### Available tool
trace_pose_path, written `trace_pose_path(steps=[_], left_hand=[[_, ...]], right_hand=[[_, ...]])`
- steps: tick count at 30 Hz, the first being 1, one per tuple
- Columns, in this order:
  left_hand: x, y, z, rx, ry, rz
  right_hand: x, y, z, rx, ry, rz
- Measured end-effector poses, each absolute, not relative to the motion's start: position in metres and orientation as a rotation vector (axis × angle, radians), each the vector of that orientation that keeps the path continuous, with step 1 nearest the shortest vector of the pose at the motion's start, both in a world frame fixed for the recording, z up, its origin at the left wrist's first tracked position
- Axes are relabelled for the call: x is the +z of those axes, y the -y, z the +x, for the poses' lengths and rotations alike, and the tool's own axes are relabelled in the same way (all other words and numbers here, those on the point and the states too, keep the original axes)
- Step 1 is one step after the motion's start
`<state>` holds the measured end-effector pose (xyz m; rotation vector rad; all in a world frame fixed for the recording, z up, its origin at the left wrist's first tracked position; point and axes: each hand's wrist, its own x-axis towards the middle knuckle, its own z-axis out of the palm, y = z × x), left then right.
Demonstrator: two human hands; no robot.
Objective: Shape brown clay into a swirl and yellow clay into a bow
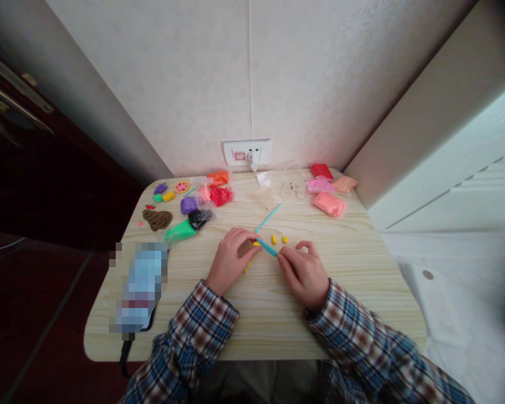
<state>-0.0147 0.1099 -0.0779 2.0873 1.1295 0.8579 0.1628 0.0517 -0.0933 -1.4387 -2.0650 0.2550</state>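
Wood-grain table (pixel 362 320), one, before a wall (pixel 172 84). Turquoise knife (pixel 268 247), one, gripped in your right hand (pixel 305 272). Your left hand (pixel 232 257): thumb and fingers at the knife's tip; whether closed on the yellow strip (pixel 256 244) there, cannot tell. Two yellow pieces (pixel 274 239), just beyond the knife; turquoise stick (pixel 269 216), also beyond it.

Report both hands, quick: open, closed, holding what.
Left hand: partly curled, fingertips at a yellow piece; whether it grips the piece cannot be told.
Right hand: closed, holding the turquoise tool.
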Motion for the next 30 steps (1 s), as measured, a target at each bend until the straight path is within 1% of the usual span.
trace_pose_path(steps=[6,12,21,25,30], left_hand=[[-0.075,-0.114,-0.014,0.941,-1.202,2.065],[-0.073,-0.118,-0.007,0.791,-1.221,2.229],[-0.080,-0.122,-0.008,0.792,-1.149,2.335],[-0.080,-0.124,-0.008,0.825,-1.142,2.298],[-0.077,-0.116,-0.014,0.912,-1.252,2.123]], right_hand=[[-0.093,-0.050,0.166,0.231,1.895,-1.530],[-0.091,-0.052,0.169,0.214,1.751,-1.558],[-0.093,-0.053,0.171,0.174,1.731,-1.595],[-0.093,-0.054,0.171,0.161,1.712,-1.595],[-0.093,-0.054,0.174,0.157,1.702,-1.583]])
